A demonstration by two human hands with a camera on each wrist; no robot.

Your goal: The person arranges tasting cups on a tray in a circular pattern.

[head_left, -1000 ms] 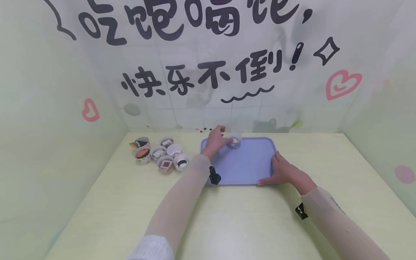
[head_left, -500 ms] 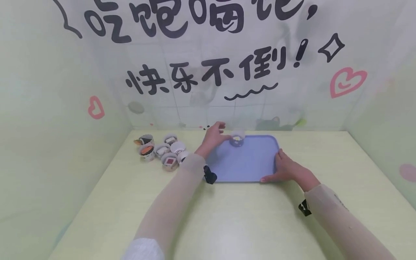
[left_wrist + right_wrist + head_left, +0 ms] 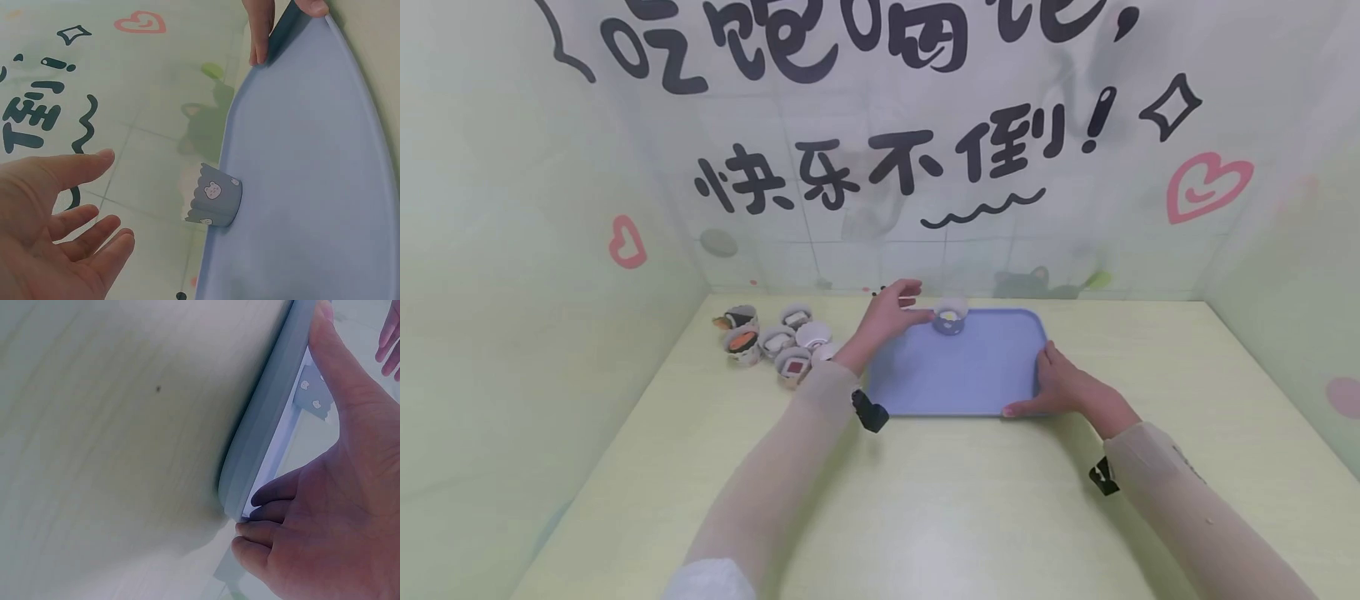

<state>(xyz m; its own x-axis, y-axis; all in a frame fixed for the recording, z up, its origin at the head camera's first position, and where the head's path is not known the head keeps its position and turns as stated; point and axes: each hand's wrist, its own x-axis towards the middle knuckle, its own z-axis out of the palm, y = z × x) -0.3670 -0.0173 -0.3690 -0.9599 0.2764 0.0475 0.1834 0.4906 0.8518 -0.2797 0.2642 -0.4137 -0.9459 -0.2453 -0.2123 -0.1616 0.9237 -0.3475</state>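
Note:
A blue tray (image 3: 958, 379) lies on the table, reaching toward the back wall. Near its back edge stands a small blue paper baking cup (image 3: 215, 195) printed with white bears, with something whitish inside in the head view. My left hand (image 3: 889, 312) hovers left of the cup, fingers spread and relaxed; the left wrist view has a gap between the thumb (image 3: 94, 165) and the cup. At the tray's front right corner, my right hand (image 3: 1063, 390) holds on, thumb along the front rim and fingers against the right side.
Left of the tray sit several paper cups (image 3: 793, 365) in a cluster, most with small food-like pieces inside, one with an orange top (image 3: 743, 342). A printed wall (image 3: 865, 250) rises behind the table (image 3: 925, 508), with side walls left and right.
My left hand has drawn back leftward from the baking cup, which stays in place on the tray. The right hand keeps its hold at the corner. The head view has shifted slightly.

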